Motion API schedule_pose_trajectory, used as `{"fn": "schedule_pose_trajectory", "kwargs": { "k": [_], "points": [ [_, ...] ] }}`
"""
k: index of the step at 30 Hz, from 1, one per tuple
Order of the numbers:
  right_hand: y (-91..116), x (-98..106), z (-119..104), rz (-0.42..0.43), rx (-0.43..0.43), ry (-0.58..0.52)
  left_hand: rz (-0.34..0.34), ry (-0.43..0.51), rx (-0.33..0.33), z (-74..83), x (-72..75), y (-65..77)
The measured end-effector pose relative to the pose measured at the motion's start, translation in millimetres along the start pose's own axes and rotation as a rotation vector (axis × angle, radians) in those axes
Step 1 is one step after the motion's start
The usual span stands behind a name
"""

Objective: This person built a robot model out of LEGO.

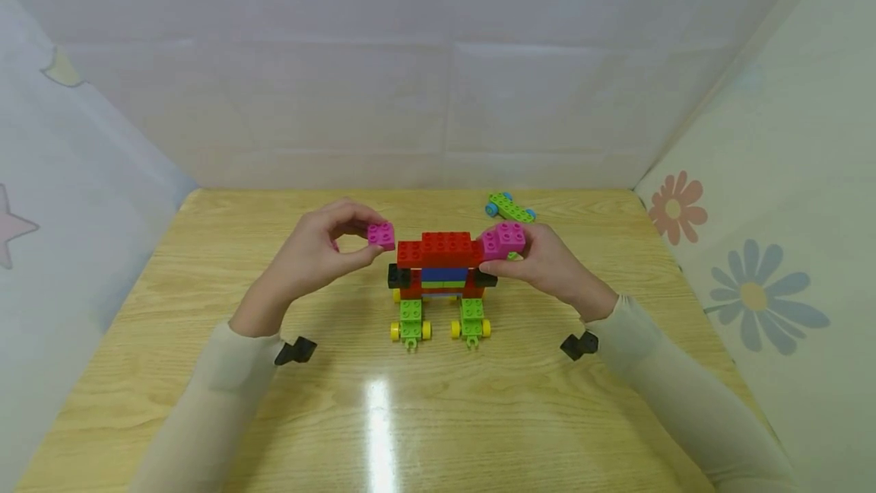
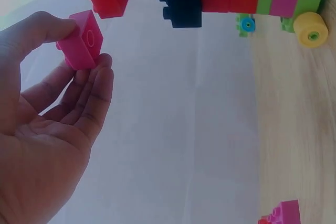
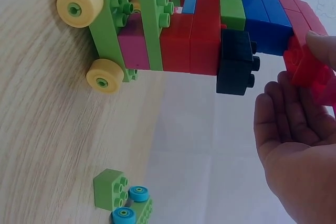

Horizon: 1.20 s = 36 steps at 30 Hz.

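A tall toy-brick build stands on green bases with yellow wheels [image 1: 411, 312]. It has red bricks [image 1: 445, 248] across its top, blue and green ones below, and a black brick [image 1: 399, 276] jutting out at each side. At its upper left, my left hand [image 1: 311, 249] pinches a pink brick [image 1: 380, 235] between thumb and fingers; the left wrist view shows this brick [image 2: 83, 40] apart from the build. My right hand [image 1: 550, 261] grips stepped pink bricks [image 1: 509, 236] at the right end of the red row. Its palm partly shows in the right wrist view.
Behind the build, toward the right, lies a green car base [image 1: 511, 208] with blue wheels. A loose green brick [image 3: 109, 190] sits near it. Another pink brick [image 2: 287, 212] appears low in the left wrist view. Cloth-covered walls enclose the wooden table [image 1: 547, 417].
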State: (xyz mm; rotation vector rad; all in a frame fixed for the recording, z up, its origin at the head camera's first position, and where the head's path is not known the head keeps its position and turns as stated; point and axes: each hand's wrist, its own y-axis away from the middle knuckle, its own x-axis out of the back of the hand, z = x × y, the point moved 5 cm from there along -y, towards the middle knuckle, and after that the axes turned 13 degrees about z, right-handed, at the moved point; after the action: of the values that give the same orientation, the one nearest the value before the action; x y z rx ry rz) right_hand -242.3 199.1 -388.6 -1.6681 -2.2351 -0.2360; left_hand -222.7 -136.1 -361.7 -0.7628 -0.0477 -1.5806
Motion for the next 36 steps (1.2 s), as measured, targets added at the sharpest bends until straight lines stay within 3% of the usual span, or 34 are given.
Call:
{"fn": "schedule_pose_trajectory", "kwargs": {
  "k": [11,36],
  "points": [
    [-0.3,0.1,1.9,-0.004,-0.002,-0.001,-0.009,0.062,-0.034,16.3,-5.0,3.9],
    [-0.4,0.3,1.2,-0.005,-0.002,0.000,-0.065,0.000,-0.072,17.1,-13.8,-0.4]
  ]
}}
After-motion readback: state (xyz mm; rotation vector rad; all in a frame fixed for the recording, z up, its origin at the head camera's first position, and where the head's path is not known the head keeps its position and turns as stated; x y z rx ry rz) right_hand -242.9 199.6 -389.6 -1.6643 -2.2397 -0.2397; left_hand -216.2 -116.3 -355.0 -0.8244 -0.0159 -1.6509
